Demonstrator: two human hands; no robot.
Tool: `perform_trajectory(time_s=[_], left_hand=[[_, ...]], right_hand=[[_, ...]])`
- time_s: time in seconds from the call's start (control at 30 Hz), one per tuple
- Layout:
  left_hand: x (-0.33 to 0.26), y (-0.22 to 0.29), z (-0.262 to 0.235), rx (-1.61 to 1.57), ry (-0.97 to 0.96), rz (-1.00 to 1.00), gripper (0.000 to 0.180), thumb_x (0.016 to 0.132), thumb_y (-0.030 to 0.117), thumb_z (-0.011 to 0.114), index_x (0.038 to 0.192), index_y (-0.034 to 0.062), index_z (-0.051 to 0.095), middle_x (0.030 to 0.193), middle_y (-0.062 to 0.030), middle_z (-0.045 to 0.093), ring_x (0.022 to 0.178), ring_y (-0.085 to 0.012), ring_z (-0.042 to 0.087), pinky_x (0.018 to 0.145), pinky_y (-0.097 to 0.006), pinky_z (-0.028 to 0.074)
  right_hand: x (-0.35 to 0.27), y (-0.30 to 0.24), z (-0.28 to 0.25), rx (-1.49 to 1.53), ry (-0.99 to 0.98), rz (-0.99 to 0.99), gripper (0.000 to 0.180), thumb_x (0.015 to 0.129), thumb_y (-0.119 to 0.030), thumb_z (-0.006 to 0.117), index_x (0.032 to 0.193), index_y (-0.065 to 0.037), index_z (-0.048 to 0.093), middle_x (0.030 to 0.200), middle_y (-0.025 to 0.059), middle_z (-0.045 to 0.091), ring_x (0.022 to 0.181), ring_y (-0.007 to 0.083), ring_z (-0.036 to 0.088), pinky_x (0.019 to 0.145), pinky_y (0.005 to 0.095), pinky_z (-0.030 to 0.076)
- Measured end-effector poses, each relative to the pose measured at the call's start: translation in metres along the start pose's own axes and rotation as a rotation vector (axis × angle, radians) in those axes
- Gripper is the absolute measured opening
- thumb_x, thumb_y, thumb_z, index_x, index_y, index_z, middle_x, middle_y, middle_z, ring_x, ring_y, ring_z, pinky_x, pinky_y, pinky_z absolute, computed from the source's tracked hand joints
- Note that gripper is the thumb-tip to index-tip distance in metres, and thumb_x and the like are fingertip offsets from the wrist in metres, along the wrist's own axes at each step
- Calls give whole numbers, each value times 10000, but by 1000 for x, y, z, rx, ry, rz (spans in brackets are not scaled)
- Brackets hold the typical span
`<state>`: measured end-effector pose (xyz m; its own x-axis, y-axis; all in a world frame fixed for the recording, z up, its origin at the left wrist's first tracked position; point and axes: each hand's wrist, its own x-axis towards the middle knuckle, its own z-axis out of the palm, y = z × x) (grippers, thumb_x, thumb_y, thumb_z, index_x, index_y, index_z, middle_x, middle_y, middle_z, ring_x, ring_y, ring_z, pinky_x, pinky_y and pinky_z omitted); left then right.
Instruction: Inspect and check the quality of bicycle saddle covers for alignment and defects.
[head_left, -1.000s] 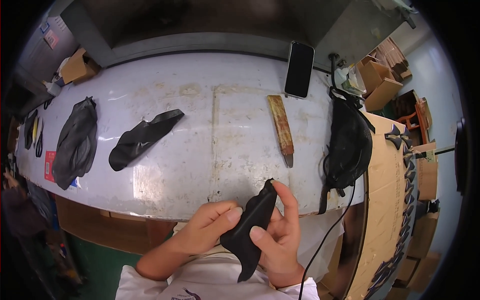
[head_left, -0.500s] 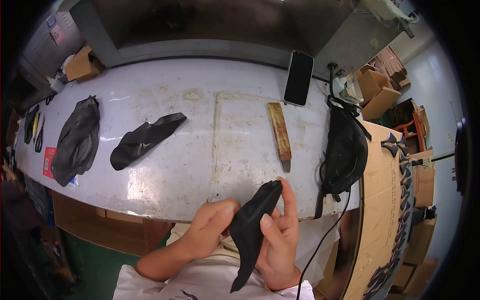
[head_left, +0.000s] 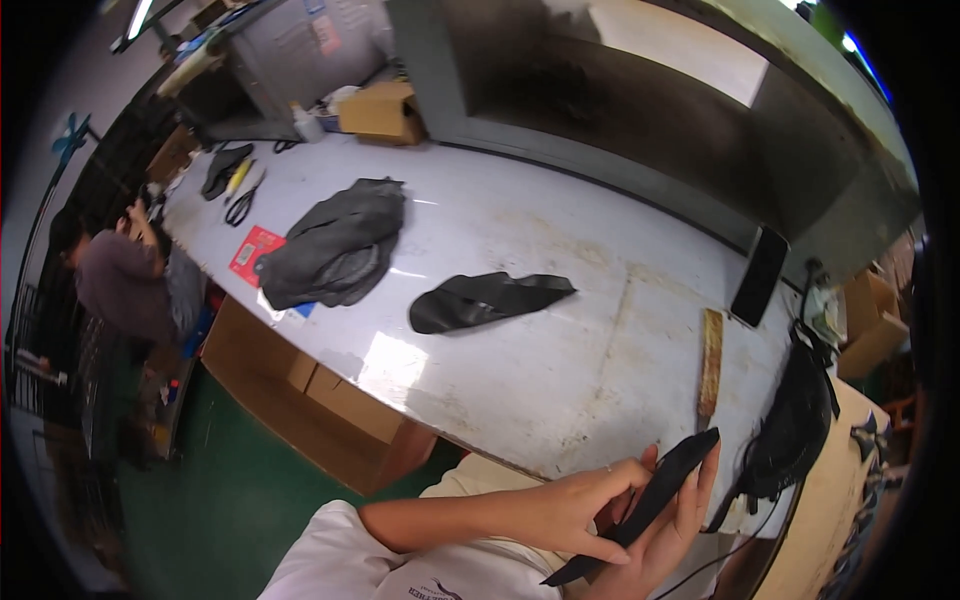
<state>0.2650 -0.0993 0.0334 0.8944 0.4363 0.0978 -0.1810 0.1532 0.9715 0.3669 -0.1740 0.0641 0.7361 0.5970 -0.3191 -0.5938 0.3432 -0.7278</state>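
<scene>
White worktable (head_left: 500,390): dark grey sheeting (head_left: 340,245), crumpled, left half; black piece (head_left: 490,302), middle; brown flat tool (head_left: 710,360), right half; black bag (head_left: 792,425), right edge; phone (head_left: 760,277), rear edge.

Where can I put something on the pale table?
Bare: between the long black cloth and narrow rusty tool; between that cloth and the front edge. Crowded: left, around the crumpled grey cloth; right, around the bulky black bundle.

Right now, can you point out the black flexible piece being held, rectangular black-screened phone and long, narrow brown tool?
Black flexible piece (head_left: 664,487): head view, middle of its visible surface.
Rectangular black-screened phone (head_left: 760,276): head view, middle of its screen.
Long, narrow brown tool (head_left: 711,360): head view, its brown body.
</scene>
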Motion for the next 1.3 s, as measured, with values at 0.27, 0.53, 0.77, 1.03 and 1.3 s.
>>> perform_trajectory(time_s=[0.27,0.53,0.77,1.03,1.3], left_hand=[[-26,3,-28,201,294,92,286,996,252,567,861,3,536,666,-144,517,565,-257,533,548,-345,411],[-84,-13,-27,-196,879,155,268,1047,320,459,1017,65,535,760,46,428,621,-51,405,543,-210,360],[-93,-49,-1,-875,476,-197,434,1050,401,413,943,61,661,761,18,598,642,-89,528,551,-225,423],[-116,-25,-3,-373,577,45,499,1064,376,363,748,49,567,646,-30,558,531,-150,475,483,-296,387],[-131,24,-4,123,999,396,470,1073,367,299,849,27,534,636,-55,534,506,-133,485,488,-274,389]], right_hand=[[-5,38,-31,-554,-515,-318,544,949,-143,589,1437,7,400,1546,266,216,1410,440,287,1125,532,292],[47,30,-11,595,-1143,552,598,964,-540,483,1262,-23,438,637,85,438,509,219,401,520,389,339],[52,63,-16,470,-1077,637,434,964,-502,438,1155,-113,423,767,78,416,642,224,392,604,385,319],[47,82,-31,214,-1012,490,479,942,-288,587,1299,0,447,1168,215,470,1032,345,488,895,475,402],[-49,88,-28,-622,-1165,63,618,926,-222,678,1395,53,385,1272,202,553,1111,280,558,931,367,466]])
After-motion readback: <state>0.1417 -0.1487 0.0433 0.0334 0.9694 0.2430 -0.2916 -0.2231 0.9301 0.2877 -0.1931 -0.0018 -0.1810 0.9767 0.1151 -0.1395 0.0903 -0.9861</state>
